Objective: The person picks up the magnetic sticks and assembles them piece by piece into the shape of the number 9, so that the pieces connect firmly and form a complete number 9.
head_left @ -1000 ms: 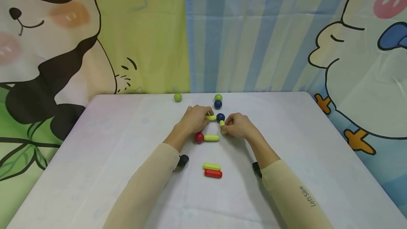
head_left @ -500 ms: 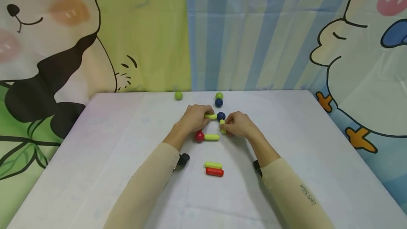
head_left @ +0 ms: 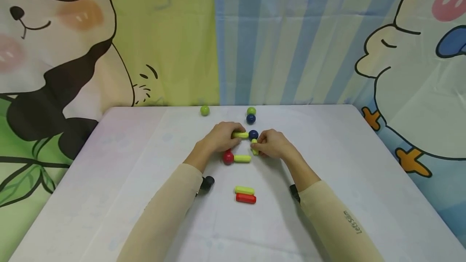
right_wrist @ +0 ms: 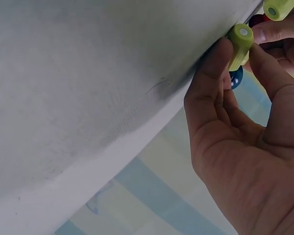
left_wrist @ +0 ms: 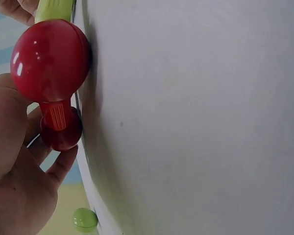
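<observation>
Right hand (head_left: 274, 144) is pinching a yellow stick (right_wrist: 240, 46) up against the blue ball (head_left: 253, 134) — left hand (head_left: 223, 136) has its fingers round the farther red ball (left_wrist: 61, 136), worktop (head_left: 327, 153) underneath.

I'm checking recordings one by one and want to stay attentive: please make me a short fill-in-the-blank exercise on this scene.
1. The right hand pinches a yellow rod that meets a ____ ball.
2. Beside the loose red rod lies a ____ rod.
3. In the head view, the nearest ball to the person is ____.
4. The lone ball near the far edge of the table is ____.

Missing words: blue; yellow; red; green.
</observation>
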### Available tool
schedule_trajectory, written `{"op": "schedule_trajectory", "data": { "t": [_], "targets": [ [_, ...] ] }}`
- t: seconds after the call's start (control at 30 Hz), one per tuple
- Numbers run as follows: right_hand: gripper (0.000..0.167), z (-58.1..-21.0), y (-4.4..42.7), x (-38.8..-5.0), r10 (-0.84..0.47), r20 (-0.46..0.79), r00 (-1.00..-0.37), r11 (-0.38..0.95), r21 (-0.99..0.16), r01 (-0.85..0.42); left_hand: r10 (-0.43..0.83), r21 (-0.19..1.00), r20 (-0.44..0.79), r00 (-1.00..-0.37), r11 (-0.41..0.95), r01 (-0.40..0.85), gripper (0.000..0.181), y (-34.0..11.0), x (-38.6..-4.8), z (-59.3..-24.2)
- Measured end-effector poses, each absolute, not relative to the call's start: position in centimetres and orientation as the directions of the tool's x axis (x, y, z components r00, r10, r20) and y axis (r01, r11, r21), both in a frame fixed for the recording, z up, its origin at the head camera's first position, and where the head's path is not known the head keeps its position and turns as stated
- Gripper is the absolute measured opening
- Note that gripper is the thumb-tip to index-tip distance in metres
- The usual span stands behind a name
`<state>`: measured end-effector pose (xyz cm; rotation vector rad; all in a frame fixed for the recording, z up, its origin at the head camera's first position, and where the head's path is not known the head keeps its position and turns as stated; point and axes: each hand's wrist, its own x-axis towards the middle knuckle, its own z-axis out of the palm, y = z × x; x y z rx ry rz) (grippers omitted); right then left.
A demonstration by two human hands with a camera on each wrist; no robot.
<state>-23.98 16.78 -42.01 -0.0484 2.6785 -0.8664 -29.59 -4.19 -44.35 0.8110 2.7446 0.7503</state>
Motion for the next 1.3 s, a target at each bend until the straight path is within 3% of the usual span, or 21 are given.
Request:
{"op": "schedule_trajectory", "data": {
  "t": [0.23, 0.67, 1.0, 1.3],
  "targets": [
    [0.033, -41.6, 17.4, -24.4, -0.173, -0.283, -0.943, 0.815, -0.579, 0.025, 0.577, 0.562, -0.039, -0.816, 0.688, 0.459, 0.042, -4.8, -29.7, -44.7],
    [0.031, -41.2, 19.2, -27.2, -0.274, -0.133, -0.953, 0.708, -0.698, -0.106, 0.619, 0.544, -0.049, -0.784, 0.674, 0.499, 0.049, -5.7, -29.5, -44.2],
    [0.051, -40.8, 19.2, -29.3, -0.325, -0.007, -0.946, 0.687, -0.689, -0.231, 0.594, 0.457, -0.08, -0.801, 0.735, 0.5, 0.05, -5.8, -27.7, -42.7],
    [0.054, -41.6, 18.7, -31.2, -0.377, -0.05, -0.925, 0.707, -0.66, -0.253, 0.608, 0.442, -0.031, -0.793, 0.721, 0.535, 0.048, -6.6, -25.7, -42.1]
  ]
}}
